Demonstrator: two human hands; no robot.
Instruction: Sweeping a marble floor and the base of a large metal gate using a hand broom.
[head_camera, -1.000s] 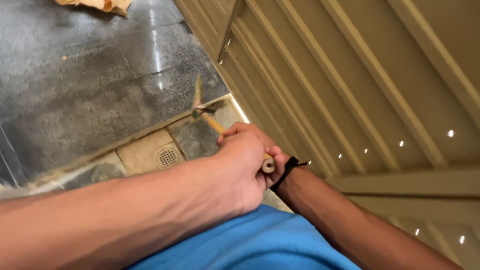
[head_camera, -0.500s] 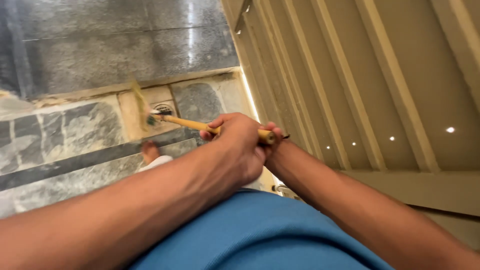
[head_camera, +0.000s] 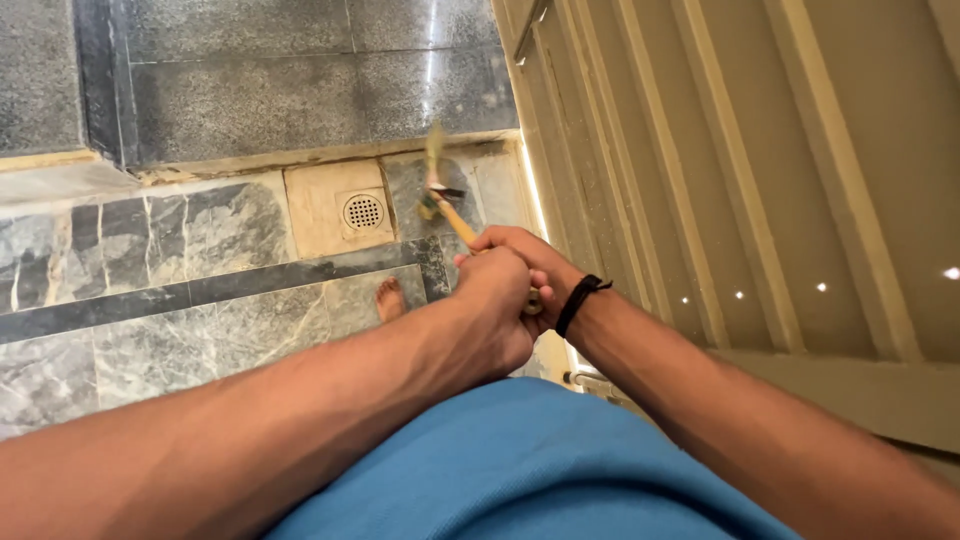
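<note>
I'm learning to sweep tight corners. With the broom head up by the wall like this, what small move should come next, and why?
Probably a short stroke of the broom left, toward the floor drain. Both hands, left hand and right hand, have a grip on its stick, and its blurred head sits beside the panelled wall.

Both hands (head_camera: 505, 300) grip yellow broom handle (head_camera: 457, 224) above floor drain (head_camera: 363, 211).

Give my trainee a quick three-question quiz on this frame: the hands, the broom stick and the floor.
1. True or false: both hands grip the broom stick.
2. What sits in the pale floor tile ahead of the hands? A) a round drain B) a bucket C) a shoe
3. Which wrist wears the black band?

Key
1. True: the left hand and right hand are closed on it together.
2. A, the round drain.
3. The right.
</note>
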